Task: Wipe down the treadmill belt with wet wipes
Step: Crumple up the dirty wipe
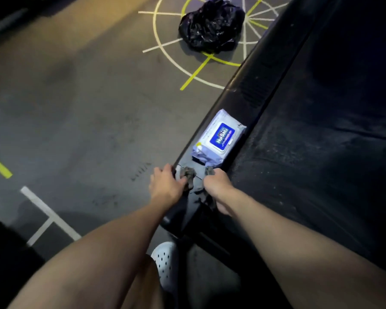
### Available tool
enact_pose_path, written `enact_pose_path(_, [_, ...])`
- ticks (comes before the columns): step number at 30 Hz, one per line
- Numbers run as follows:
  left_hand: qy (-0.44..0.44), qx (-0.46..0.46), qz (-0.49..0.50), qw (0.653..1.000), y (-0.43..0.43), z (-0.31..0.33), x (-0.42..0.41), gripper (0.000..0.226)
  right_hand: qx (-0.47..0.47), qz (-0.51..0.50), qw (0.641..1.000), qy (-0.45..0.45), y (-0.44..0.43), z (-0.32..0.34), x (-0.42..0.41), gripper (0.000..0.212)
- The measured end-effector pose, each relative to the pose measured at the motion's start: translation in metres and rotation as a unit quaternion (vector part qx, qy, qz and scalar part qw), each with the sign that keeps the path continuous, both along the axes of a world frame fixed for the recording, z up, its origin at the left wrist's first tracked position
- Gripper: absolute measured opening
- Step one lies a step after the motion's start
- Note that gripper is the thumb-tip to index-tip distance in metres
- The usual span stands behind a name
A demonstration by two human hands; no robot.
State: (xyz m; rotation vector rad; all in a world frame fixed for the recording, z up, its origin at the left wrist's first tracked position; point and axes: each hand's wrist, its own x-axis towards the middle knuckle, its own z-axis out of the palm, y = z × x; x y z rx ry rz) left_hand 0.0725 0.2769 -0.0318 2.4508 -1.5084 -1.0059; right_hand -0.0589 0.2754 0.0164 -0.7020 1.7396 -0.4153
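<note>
The black treadmill belt (310,152) runs up the right side, with its dark side rail (250,85) along the left edge. A white pack of wet wipes (220,137) with a blue label lies on that rail. Just below the pack, my left hand (165,186) pinches a dirty grey crumpled wipe (188,176) on the rail's near end. My right hand (216,188) grips another soiled wipe (209,171), with dark wipe material hanging beneath it.
A full black rubbish bag (212,25) sits on the grey floor among white and yellow painted lines (196,72). A white perforated clog (165,262) stands beside the treadmill's rear corner. Open floor spreads to the left.
</note>
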Motion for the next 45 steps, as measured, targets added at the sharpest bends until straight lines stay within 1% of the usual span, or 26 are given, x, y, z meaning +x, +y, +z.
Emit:
enact_pose_path(2, [-0.013,0.014,-0.044,0.999,0.002,-0.011,-0.005,0.052,0.025,-0.010,0.999,-0.027,-0.001,-0.009,0.014,0.034])
enact_pose_path(3, [-0.019,0.011,-0.057,0.998,0.000,-0.015,-0.008,0.050,0.028,-0.014,0.999,-0.033,-0.002,-0.009,0.018,0.039])
enact_pose_path(6, [-0.017,-0.021,-0.078,0.997,-0.007,-0.023,-0.012,0.034,0.029,-0.021,0.999,-0.030,-0.002,-0.013,0.022,0.061])
enact_pose_path(8, [0.017,-0.030,-0.099,0.995,-0.007,-0.020,-0.015,0.021,0.039,-0.032,0.999,-0.021,0.002,-0.006,0.018,0.063])
enact_pose_path(10, [0.071,-0.036,-0.062,0.995,-0.003,-0.005,-0.021,0.013,0.046,-0.028,0.999,-0.003,0.007,0.011,0.012,0.057])
enact_pose_path(11, [0.105,-0.026,-0.039,0.993,0.000,0.009,-0.027,0.015,0.048,-0.027,0.998,0.011,0.011,0.023,0.006,0.050])
enact_pose_path(13, [0.168,0.001,-0.013,0.986,0.007,0.042,-0.039,0.026,0.047,-0.044,0.997,0.030,0.019,0.054,-0.007,0.034])
enact_pose_path(15, [0.225,0.029,-0.014,0.974,0.010,0.078,-0.055,0.030,0.043,-0.074,0.995,0.056,0.027,0.091,-0.025,0.032])
enact_pose_path(17, [0.257,0.039,-0.027,0.965,0.009,0.113,-0.068,0.028,0.035,-0.111,0.991,0.069,0.035,0.129,-0.039,0.030])
enact_pose_path(19, [0.285,0.050,-0.060,0.955,0.003,0.157,-0.082,0.028,0.025,-0.155,0.985,0.068,0.042,0.177,-0.053,0.027])
enact_pose_path(20, [0.299,0.056,-0.080,0.949,0.000,0.179,-0.090,0.028,0.020,-0.173,0.983,0.060,0.044,0.198,-0.058,0.028])
enact_pose_path(22, [0.312,0.064,-0.119,0.941,-0.005,0.222,-0.101,0.028,0.004,-0.210,0.977,0.030,0.048,0.231,-0.063,0.039])
enact_pose_path(24, [0.327,0.067,-0.152,0.930,-0.013,0.265,-0.111,0.037,-0.009,-0.254,0.967,0.007,0.049,0.265,-0.067,0.046])
enact_pose_path(25, [0.332,0.067,-0.168,0.926,-0.016,0.286,-0.116,0.042,-0.017,-0.275,0.961,0.001,0.048,0.286,-0.067,0.043])
enact_pose_path(26, [0.333,0.067,-0.187,0.922,-0.020,0.303,-0.121,0.041,-0.032,-0.296,0.955,-0.001,0.047,0.307,-0.069,0.038])
enact_pose_path(27, [0.330,0.071,-0.201,0.920,-0.024,0.322,-0.126,0.034,-0.040,-0.307,0.951,0.000,0.046,0.328,-0.073,0.034])
enact_pose_path(29, [0.321,0.085,-0.216,0.918,-0.029,0.364,-0.138,0.025,-0.034,-0.340,0.940,-0.017,0.047,0.366,-0.083,0.038])
enact_pose_path(32, [0.318,0.090,-0.221,0.918,-0.033,0.397,-0.148,0.015,-0.037,-0.371,0.928,-0.011,0.040,0.389,-0.089,0.041])
enact_pose_path(33, [0.318,0.089,-0.229,0.916,-0.033,0.406,-0.151,0.009,-0.043,-0.379,0.924,-0.016,0.038,0.394,-0.091,0.042])
enact_pose_path(34, [0.312,0.086,-0.237,0.916,-0.033,0.417,-0.157,0.009,-0.051,-0.382,0.922,-0.029,0.038,0.395,-0.097,0.047])
enact_pose_path(36, [0.307,0.074,-0.245,0.917,-0.036,0.426,-0.163,0.016,-0.056,-0.383,0.920,-0.065,0.036,0.396,-0.104,0.057])
enact_pose_path(37, [0.299,0.060,-0.246,0.920,-0.039,0.427,-0.165,0.017,-0.063,-0.383,0.917,-0.087,0.034,0.392,-0.108,0.056])
enact_pose_path(39, [0.285,0.048,-0.258,0.922,-0.045,0.427,-0.167,0.018,-0.075,-0.388,0.913,-0.101,0.033,0.401,-0.109,0.052])
enact_pose_path(42, [0.282,0.056,-0.277,0.917,-0.049,0.428,-0.163,0.020,-0.062,-0.400,0.910,-0.090,0.036,0.408,-0.103,0.056])
enact_pose_path(44, [0.285,0.058,-0.294,0.911,-0.054,0.429,-0.160,0.018,-0.050,-0.422,0.903,-0.062,0.036,0.407,-0.095,0.051])
enact_pose_path(45, [0.291,0.059,-0.305,0.905,-0.057,0.428,-0.157,0.020,-0.051,-0.442,0.894,-0.051,0.035,0.406,-0.090,0.048])
